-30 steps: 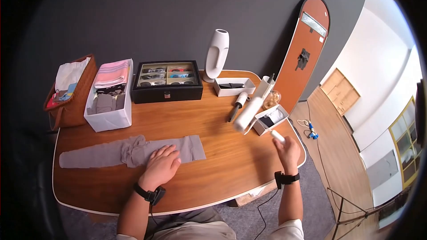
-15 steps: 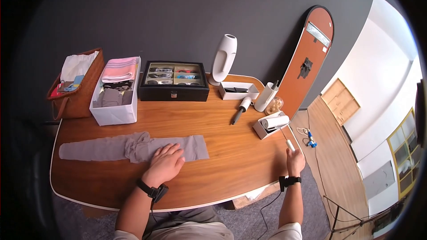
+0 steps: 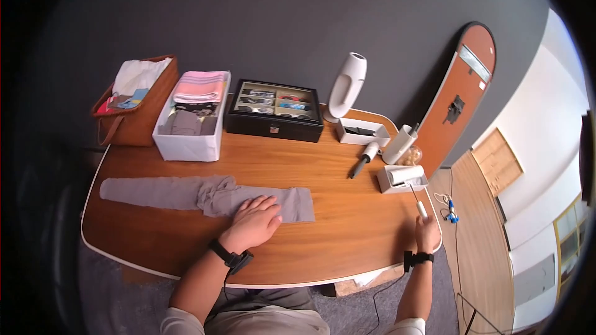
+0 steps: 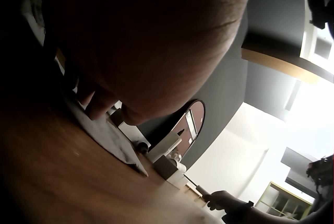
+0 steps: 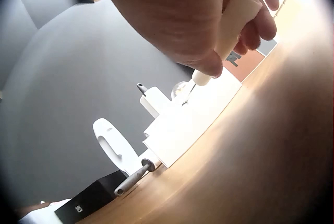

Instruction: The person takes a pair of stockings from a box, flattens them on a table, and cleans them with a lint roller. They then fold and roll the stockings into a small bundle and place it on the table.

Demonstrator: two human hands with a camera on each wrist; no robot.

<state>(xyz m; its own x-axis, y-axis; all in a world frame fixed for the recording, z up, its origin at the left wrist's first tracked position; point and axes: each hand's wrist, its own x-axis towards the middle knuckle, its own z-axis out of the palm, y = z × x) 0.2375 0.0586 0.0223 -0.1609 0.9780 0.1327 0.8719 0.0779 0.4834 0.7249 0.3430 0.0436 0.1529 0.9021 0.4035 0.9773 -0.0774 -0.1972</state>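
Observation:
A grey garment (image 3: 161,193) lies flat and long across the table, bunched near its middle. My left hand (image 3: 251,223) rests on its right part with fingers straight. At the table's right edge my right hand (image 3: 427,234) grips the white handle (image 3: 422,209) of a lint roller. The white roll (image 3: 406,175) of that roller lies over the small white box (image 3: 397,190). In the right wrist view the fingers curl round the pale handle (image 5: 233,25).
Along the back stand a brown basket (image 3: 131,125), a white bin (image 3: 188,148) of folded cloths, a black glasses case (image 3: 273,130), a white sculpted vase (image 3: 347,85) and an open white tray (image 3: 363,139). A grey-handled brush (image 3: 365,159) lies before a white cylinder (image 3: 399,144).
The lint roller has gone down and right, from above the table onto the small box, still in my right hand. My left hand stays on the garment. The head view has shifted.

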